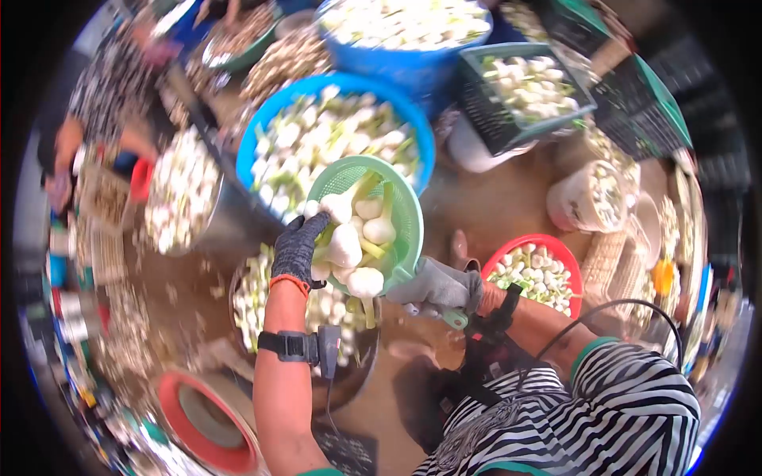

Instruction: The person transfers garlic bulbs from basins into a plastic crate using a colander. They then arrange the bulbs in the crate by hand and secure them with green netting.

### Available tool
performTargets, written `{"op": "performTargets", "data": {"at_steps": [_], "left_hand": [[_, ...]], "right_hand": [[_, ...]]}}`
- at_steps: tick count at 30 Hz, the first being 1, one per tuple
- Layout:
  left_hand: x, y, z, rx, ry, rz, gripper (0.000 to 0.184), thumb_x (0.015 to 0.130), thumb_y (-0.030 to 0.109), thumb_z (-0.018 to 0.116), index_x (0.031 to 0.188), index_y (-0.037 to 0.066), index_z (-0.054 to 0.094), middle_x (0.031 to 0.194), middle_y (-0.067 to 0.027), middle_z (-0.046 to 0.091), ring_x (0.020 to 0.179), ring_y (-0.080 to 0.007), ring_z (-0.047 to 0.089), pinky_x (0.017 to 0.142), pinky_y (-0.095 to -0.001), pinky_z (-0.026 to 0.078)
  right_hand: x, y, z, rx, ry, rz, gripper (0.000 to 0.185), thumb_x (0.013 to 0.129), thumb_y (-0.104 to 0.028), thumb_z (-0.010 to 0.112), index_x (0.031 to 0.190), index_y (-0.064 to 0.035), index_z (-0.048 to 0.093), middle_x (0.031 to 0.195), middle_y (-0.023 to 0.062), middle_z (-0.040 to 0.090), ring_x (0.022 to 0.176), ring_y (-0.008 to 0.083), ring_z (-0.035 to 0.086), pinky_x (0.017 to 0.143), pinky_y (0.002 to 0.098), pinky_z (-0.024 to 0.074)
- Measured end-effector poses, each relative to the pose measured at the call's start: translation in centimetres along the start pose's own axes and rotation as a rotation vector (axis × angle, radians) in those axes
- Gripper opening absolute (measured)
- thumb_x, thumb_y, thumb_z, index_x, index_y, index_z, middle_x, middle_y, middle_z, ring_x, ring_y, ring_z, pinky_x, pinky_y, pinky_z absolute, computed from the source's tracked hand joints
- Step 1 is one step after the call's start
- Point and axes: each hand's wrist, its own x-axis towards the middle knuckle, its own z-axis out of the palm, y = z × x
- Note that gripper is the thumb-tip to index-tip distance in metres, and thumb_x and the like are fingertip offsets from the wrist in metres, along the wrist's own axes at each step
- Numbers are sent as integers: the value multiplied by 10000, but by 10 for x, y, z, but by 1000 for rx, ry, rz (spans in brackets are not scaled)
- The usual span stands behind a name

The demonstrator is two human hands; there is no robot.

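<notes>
My right hand (436,287), in a grey glove, is closed around the handle of a light green plastic strainer scoop (409,214); the handle's ring end shows below the fist. Large white garlic bulbs (344,246) with green stems fill the scoop. My left hand (298,250), in a dark knit glove with an orange cuff, curls round bulbs at the scoop's left side; some fingertips are hidden. Behind the scoop stands a blue tub (248,151) of garlic. Under my left forearm is a dark round basin (367,361), also holding garlic.
At right are a red basin (577,274) of garlic, a white bucket (567,210) and a dark crate (496,127) of bulbs. Another blue tub (373,63) stands at the back. A red-rimmed tub (171,397) sits lower left. Another person's arm (67,143) shows at far left.
</notes>
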Motion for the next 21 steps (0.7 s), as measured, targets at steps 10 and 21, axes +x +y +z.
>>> {"op": "performTargets", "data": {"at_steps": [10,21], "left_hand": [[78,278,344,48,-470,715,511,678,304,714,1108,55,597,990,-125,633,892,-191,583,793,-332,461],[180,198,494,-33,-437,-59,402,749,218,651,1122,107,550,990,-120,603,818,-294,602,655,-448,516]], "right_hand": [[-132,-99,-288,-313,574,-524,116,812,-127,562,860,-32,607,618,7,528,495,81,487,425,227,368],[-123,-60,-550,-1060,1389,20,234,784,-200,516,795,8,623,754,208,631,738,343,637,655,423,500]]}}
